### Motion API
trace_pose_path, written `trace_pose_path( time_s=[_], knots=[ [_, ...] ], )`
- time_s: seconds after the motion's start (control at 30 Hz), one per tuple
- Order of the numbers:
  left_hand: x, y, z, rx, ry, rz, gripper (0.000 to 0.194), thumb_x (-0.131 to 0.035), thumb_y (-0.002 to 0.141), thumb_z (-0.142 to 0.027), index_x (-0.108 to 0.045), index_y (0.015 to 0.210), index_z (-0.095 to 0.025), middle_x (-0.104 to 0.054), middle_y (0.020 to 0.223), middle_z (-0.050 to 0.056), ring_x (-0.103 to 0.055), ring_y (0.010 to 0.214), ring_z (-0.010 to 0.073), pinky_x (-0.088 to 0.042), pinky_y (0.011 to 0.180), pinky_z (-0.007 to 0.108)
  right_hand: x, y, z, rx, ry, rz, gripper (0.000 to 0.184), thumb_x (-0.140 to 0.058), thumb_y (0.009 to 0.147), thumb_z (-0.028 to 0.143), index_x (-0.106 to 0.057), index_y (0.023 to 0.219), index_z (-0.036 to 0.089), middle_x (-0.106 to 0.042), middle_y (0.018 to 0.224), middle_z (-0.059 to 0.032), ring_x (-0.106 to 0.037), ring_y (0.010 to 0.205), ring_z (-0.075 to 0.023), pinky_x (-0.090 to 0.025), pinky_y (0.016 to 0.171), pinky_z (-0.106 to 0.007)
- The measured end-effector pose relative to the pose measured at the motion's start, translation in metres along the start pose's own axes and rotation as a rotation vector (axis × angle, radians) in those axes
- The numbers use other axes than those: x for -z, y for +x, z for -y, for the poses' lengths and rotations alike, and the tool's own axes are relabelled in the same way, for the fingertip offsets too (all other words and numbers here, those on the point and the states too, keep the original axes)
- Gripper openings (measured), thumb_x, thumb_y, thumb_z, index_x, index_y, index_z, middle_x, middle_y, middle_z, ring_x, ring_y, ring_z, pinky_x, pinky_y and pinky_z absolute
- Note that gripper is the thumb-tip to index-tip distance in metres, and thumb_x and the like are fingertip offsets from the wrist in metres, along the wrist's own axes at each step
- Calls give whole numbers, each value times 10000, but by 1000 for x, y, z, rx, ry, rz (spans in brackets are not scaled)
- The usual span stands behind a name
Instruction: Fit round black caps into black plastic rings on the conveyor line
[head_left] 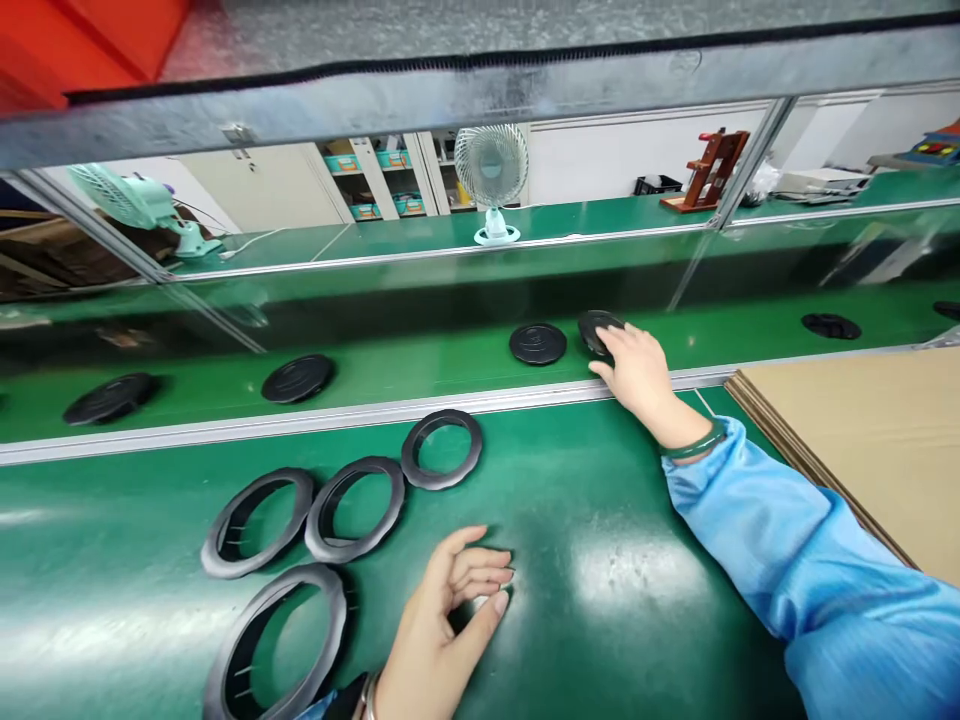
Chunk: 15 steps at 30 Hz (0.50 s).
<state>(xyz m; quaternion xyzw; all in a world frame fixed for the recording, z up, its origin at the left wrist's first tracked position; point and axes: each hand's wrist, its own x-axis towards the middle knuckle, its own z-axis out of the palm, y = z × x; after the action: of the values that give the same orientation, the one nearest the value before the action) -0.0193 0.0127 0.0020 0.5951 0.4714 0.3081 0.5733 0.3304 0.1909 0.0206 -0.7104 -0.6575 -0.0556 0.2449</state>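
My right hand (634, 370) reaches over the green conveyor belt, its fingers on top of a round black cover (592, 328) and its thumb by the near edge. The cover looks slightly tilted, and the fingers partly hide it. Just left of it, a second black cover (538, 344) lies flat on the belt. Above the green worktop, my left hand (450, 620) is half curled with a gap between thumb and fingers, holding nothing. Several black rings lie left of that hand, among them a near ring (330, 640) and a far ring (469, 470).
More black covers lie along the belt, including a left one (298, 378) and a right one (831, 326). A metal rail (510, 402) divides belt from worktop. Stacked cardboard sheets (862, 430) lie at right. A metal shelf edge (450, 95) crosses overhead; a fan (492, 170) stands behind.
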Motion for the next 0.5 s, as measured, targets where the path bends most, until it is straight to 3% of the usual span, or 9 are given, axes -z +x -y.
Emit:
trace_pose_path(
  time_s=[0.1, 0.2, 0.27, 0.37, 0.43, 0.5],
  knots=[
    [-2, 1, 2, 2, 10, 30, 471, -596, 981, -422, -347, 1339, -245, -617, 1200, 104, -639, 1078, 213, -535, 976, 368, -9, -3, 3, 20, -88, 116, 569, -714, 947, 287, -516, 1430, 62, -452, 1456, -211, -302, 1406, -426, -203, 1167, -643],
    [-2, 3, 5, 37, -42, 83, 458, -591, 984, -414, -346, 1339, -260, -606, 1202, 100, -632, 1079, 210, -516, 970, 359, -8, -33, 52, 395, 91, 94, 651, -745, 946, 242, -438, 1500, 93, -340, 1546, -165, -219, 1465, -331, -210, 1225, -523],
    [-2, 5, 6, 69, -111, 104, 482, -612, 965, -444, -352, 1327, -259, -599, 1186, 105, -633, 1055, 214, -511, 949, 355, -6, -60, 91, 691, 235, 195, 792, -839, 891, 267, -393, 1531, 129, -232, 1600, -131, -153, 1490, -285, -232, 1239, -452],
    [-2, 9, 7, 84, -195, 89, 559, -655, 914, -530, -377, 1306, -244, -587, 1158, 119, -631, 1001, 220, -514, 885, 345, -8, -91, 129, 866, 298, 366, 922, -881, 867, 341, -310, 1575, 188, -153, 1627, -96, -30, 1506, -295, -230, 1239, -492],
    [-3, 10, 9, 82, -208, 78, 588, -680, 886, -563, -408, 1288, -232, -588, 1128, 120, -630, 969, 218, -514, 847, 332, -14, -98, 135, 855, 325, 399, 865, -863, 888, 345, -341, 1556, 180, -268, 1587, -118, -45, 1504, -302, -228, 1234, -517],
    [-3, 11, 10, 90, -223, 78, 585, -717, 861, -562, -449, 1251, -218, -596, 1079, 109, -634, 934, 209, -516, 835, 318, -21, -96, 131, 823, 382, 360, 595, -848, 897, 249, -538, 1395, 151, -514, 1386, -135, -218, 1467, -296, -257, 1220, -506]
  ],
)
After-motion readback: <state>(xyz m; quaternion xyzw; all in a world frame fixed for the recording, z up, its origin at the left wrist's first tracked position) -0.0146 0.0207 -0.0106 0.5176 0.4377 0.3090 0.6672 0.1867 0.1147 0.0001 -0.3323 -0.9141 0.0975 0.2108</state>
